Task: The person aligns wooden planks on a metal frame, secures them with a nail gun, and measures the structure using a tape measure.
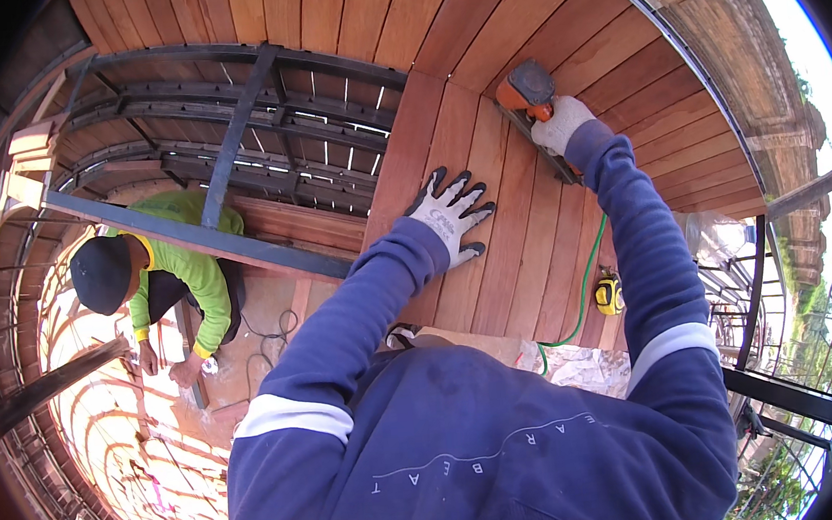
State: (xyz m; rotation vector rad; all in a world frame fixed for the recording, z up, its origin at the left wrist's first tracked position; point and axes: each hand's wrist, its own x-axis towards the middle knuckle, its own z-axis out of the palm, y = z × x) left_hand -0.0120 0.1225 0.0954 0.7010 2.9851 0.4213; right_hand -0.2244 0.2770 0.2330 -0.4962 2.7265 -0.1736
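My left hand (pixel 449 218), in a white glove with dark fingertips, lies flat on the reddish wooden planks (pixel 504 263) with its fingers spread. Farther off to the right, my gloved right hand (pixel 563 124) is wrapped round the handle of an orange and black nail gun (pixel 530 88). The nail gun rests against the boards, though its exact contact point is hard to make out. A green air hose (pixel 587 284) runs from near the tool's rear end back toward my body. Beside my right forearm, a yellow and black tape measure (pixel 608 295) sits on the planks.
Dark metal framing (pixel 240 137) stands open left of the planks, with a long beam (pixel 189 234) crossing it. Below at left, a co-worker in a green shirt (pixel 193 278) and dark cap bends over the lower floor. A stone wall (pixel 732 49) rises at far right.
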